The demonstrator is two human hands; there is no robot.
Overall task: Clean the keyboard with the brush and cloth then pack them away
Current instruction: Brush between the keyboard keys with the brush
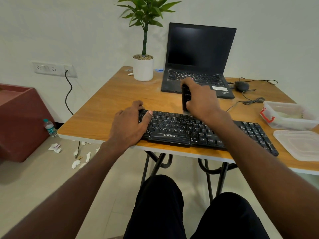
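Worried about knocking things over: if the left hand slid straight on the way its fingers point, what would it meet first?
Probably bare table beyond the keyboard; the left hand seems aimed toward the white plant pot, though depth is unclear.

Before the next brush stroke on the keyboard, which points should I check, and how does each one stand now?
1. Left hand steadies the keyboard at its left end: ok.
2. Right hand grips the black brush: ok.
3. Brush stands at the keyboard's top row: ok.
4. Bristles touching the keys: cannot tell, the hand hides them.
5. Keyboard lies fully on the table: not ok, its front edge is at the table's edge.
6. Container open with its lid beside it, for packing: ok.
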